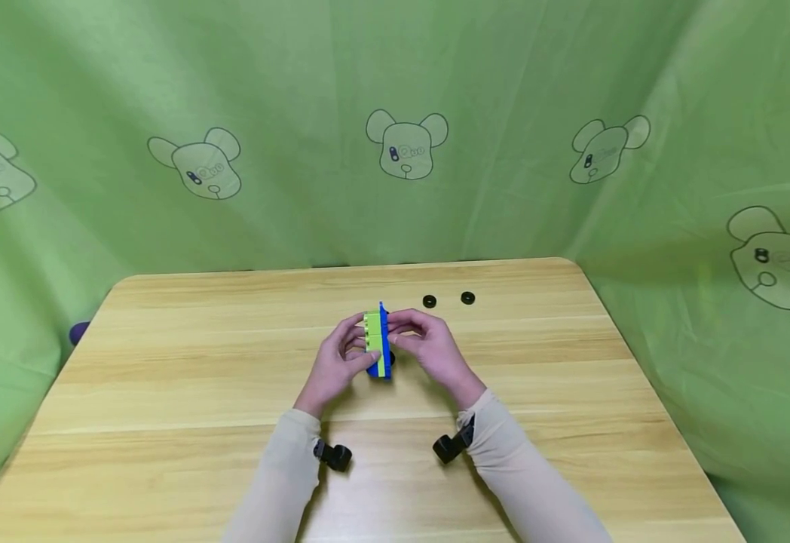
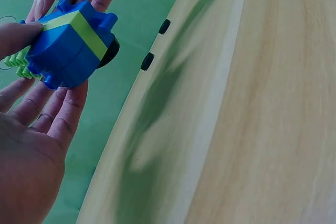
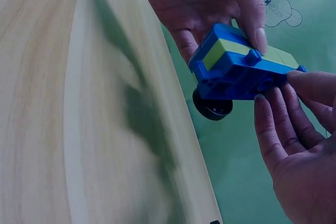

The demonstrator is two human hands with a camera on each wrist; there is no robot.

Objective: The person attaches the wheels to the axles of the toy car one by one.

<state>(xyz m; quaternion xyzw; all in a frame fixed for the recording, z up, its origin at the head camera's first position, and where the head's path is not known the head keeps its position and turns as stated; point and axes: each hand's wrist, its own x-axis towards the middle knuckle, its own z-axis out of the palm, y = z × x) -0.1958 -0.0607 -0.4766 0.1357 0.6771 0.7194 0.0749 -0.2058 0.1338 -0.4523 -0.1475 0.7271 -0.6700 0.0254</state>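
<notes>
A blue and lime-green toy vehicle [image 1: 375, 339] is held up above the table between both hands, its long side running away from me. My left hand [image 1: 334, 367] grips it from the left, thumb across its top in the right wrist view. From the other side, my right hand [image 1: 436, 350] pinches the blue side [image 3: 231, 80] near one end with thumb and fingertips. A black wheel [image 3: 212, 107] sits at the other end of that side. Whether the right fingers hide a second wheel I cannot tell.
Two loose black wheels [image 1: 430, 301] lie near the far edge of the wooden table [image 1: 198, 362]. Green curtains [image 1: 313, 136] hang behind the table and at its sides. Something purple [image 1: 79, 332] shows beyond the left edge.
</notes>
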